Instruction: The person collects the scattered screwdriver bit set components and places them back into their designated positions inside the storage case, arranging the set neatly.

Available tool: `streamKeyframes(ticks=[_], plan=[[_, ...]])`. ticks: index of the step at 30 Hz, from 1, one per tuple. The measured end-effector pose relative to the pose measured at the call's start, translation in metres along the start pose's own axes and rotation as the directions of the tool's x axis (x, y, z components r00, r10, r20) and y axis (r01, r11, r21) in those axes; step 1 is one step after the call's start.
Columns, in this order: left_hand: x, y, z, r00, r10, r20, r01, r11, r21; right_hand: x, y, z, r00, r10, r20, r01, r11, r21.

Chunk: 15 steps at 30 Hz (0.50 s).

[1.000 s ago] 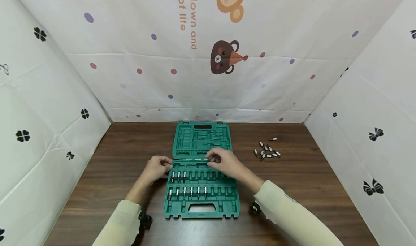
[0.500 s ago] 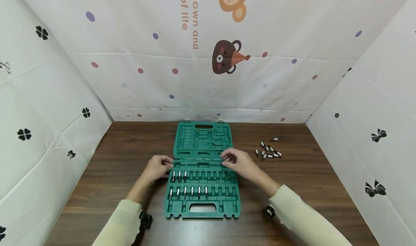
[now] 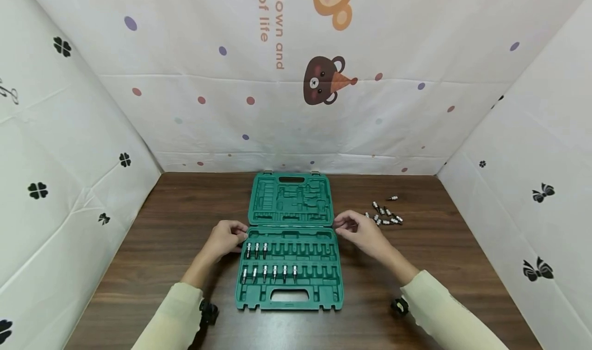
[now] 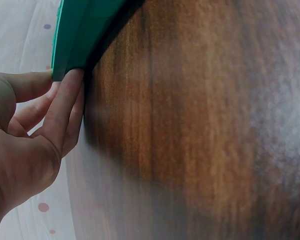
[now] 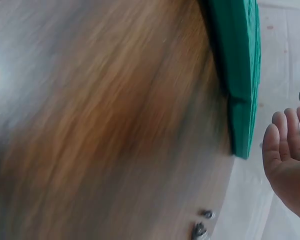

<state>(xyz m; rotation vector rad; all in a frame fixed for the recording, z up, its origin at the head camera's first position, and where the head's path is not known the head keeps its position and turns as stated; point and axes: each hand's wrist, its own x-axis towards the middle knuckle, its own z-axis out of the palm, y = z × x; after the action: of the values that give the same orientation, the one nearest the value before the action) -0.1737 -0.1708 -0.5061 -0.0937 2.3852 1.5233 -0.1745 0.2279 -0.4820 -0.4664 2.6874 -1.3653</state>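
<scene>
An opened green plastic tool case (image 3: pixel 324 289) lies on the table with its lid (image 3: pixel 291 206) folded back toward the wall. Two rows of slots in its base hold several silver bit sockets (image 3: pixel 275 273), filled from the left side. My left hand (image 3: pixel 224 238) pinches the case's left edge near the hinge; in the left wrist view the thumb and fingers (image 4: pixel 65 107) grip its corner. Beside the case's right edge, my right hand (image 3: pixel 363 234) hovers with relaxed fingers and nothing in them. In the right wrist view that hand (image 5: pixel 290 167) appears apart from the case.
Loose bit sockets (image 3: pixel 382 211) lie in a small pile on the brown wooden table (image 3: pixel 416 268), right of the case; my right hand partly covers some. Patterned white cloth (image 3: pixel 222 118) hangs behind the table and along both sides.
My right hand has moved right, from over the case's hinge to beyond its right edge near the loose bit sockets. The left hand keeps its grip on the case.
</scene>
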Motion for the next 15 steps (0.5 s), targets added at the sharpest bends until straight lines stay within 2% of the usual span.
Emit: streamKeyframes(ticks=[7,15], plan=[[0.001,0.000,0.000,1.000,-0.003,-0.008,0.003,1.000,0.000,-0.007,0.015,-0.014,0.998,0.005,-0.066,-0.007,1.000,-0.025],[0.000,0.000,0.000,1.000,-0.006,-0.001,0.006,1.000,-0.007,-0.019,0.031,-0.029,0.990,0.067,-0.128,-0.076,0.994,-0.073]])
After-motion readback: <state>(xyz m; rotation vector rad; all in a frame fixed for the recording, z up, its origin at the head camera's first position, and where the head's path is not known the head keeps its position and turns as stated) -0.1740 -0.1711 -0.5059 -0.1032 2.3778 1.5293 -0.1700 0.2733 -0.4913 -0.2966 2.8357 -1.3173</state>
